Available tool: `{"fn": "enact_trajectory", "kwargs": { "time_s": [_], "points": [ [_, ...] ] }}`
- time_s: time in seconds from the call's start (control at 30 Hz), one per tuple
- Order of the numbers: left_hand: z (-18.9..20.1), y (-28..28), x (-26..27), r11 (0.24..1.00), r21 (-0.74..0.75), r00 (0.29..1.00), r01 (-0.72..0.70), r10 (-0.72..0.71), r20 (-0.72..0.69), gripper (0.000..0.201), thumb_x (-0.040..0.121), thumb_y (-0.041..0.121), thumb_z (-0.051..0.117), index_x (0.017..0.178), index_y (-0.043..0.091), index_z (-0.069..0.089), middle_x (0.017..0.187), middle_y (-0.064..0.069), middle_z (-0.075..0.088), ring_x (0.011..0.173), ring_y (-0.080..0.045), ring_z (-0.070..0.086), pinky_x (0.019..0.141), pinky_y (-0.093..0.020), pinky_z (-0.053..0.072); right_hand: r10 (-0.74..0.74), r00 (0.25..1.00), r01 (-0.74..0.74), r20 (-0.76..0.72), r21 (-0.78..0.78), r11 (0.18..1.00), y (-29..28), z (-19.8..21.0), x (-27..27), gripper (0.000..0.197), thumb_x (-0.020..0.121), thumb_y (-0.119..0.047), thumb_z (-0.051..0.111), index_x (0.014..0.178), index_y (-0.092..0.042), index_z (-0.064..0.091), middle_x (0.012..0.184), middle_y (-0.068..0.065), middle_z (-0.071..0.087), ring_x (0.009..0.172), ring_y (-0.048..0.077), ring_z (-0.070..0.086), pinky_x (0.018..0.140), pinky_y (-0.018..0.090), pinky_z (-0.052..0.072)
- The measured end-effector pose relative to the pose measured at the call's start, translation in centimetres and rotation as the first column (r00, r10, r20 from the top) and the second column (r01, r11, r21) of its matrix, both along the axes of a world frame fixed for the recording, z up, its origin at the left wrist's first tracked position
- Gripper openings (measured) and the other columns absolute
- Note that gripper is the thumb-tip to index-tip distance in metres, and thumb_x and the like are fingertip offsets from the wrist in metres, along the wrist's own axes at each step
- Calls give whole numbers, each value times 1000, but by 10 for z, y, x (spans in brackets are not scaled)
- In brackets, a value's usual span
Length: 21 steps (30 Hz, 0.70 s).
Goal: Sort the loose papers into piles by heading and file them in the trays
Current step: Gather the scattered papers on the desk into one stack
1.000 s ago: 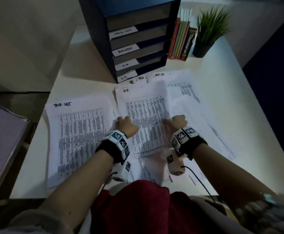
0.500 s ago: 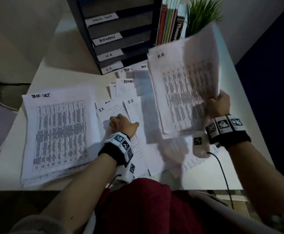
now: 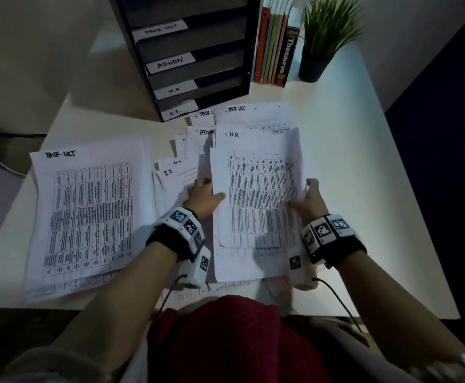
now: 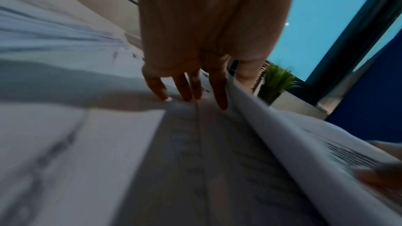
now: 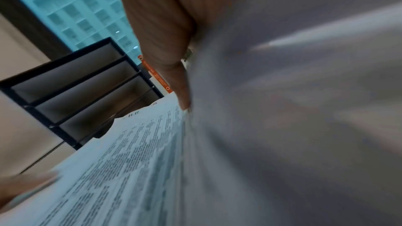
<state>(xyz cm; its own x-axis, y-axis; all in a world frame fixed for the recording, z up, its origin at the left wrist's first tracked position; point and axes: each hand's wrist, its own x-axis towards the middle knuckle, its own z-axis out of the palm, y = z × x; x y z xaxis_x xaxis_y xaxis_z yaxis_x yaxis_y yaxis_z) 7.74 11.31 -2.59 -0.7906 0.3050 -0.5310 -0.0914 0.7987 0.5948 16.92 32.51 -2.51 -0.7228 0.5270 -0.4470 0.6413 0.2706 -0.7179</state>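
White desk (image 3: 350, 167), dimly lit, carries a black tray rack (image 3: 189, 53) at its far edge, with slots labelled TASK LIST, ADMIN, H.R. and I.T. from top to bottom. Right of the rack stand some books (image 3: 276, 48) and a potted plant (image 3: 322, 37). On the left of the desk lies a thick pile headed TASK LIST (image 3: 87, 214). In the middle, smaller overlapping sheets headed I.T. (image 3: 176, 175) and ADMIN (image 3: 198, 142) lie between that pile and a stack headed H.R. (image 3: 259, 194), which sits right of centre over other loose papers; two more sheets headed TASK LIST (image 3: 256, 113) show beyond it, near the rack's foot. Left hand (image 3: 202, 199) lies with straight, spread fingers (image 4: 220, 92) on the I.T. sheets, its thumb at the left edge of the H.R. stack, whose edge curls up just beside the index finger in the left wrist view. Right hand (image 3: 307, 201) grips the right edge of the H.R. stack, thumb on the printed face and fingers under the lifted sheets; the right wrist view is largely blurred paper.
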Motion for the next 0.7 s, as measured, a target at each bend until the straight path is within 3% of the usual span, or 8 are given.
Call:
{"fn": "enact_trajectory", "kwargs": {
  "time_s": [0.07,0.1,0.2,0.3,0.43,0.57,0.63,0.7],
  "points": [
    [3,-13,-14,994,-3,993,-113,113,-38,55,91,45,48,136,13,44,146,-14,34,134,-33,32,114,-42,24,-15,1000,14,10,18,1000,-1,3,-1,69,77,-5,68,134,-6,30,118,22,49,107,34,51,77,27,39],
    [6,-21,-21,979,-82,981,-186,180,-76,65,89,49,49,140,11,37,149,-15,29,137,-33,27,115,-41,21,6,1000,-8,19,86,996,0,7,-1,65,76,-13,67,132,-2,35,118,23,51,110,36,52,74,25,35],
    [11,-41,-34,914,-272,953,-301,300,-46,103,82,56,56,146,-2,1,154,-21,2,143,-34,4,117,-43,9,38,998,-47,42,241,969,11,21,-2,57,65,-29,48,103,12,55,89,26,54,98,40,57,66,29,30],
    [11,-39,-35,888,-339,948,-309,317,-32,116,75,56,66,143,-8,-4,151,-25,0,141,-38,1,116,-46,6,-47,998,32,49,278,960,25,24,-2,40,75,-16,50,99,15,56,88,29,54,97,42,57,68,36,35],
    [9,-32,-38,870,-312,924,-381,374,-84,91,75,43,71,140,2,22,146,-20,15,137,-39,15,114,-48,18,-131,987,103,89,266,958,37,12,3,32,79,-6,50,103,13,57,93,29,59,95,36,59,71,36,40],
    [5,-16,-34,947,12,922,-320,315,-227,46,90,18,54,133,11,41,135,-18,46,124,-36,42,106,-45,31,-167,979,144,119,184,972,43,3,8,27,84,2,51,108,12,58,100,27,61,95,36,60,71,34,42],
    [11,-8,-28,947,113,882,-300,320,-346,40,94,12,47,134,10,44,131,-17,53,121,-35,47,105,-40,31,-200,975,194,94,68,979,46,0,9,28,83,5,53,109,15,56,93,23,58,85,31,58,71,38,47],
    [14,-6,-26,935,212,803,-284,352,-481,36,95,7,43,131,6,50,134,-16,51,123,-33,46,105,-38,29,-203,975,203,86,10,979,46,-1,9,24,83,7,53,107,14,56,90,19,55,81,25,54,60,29,47]
  ]
}}
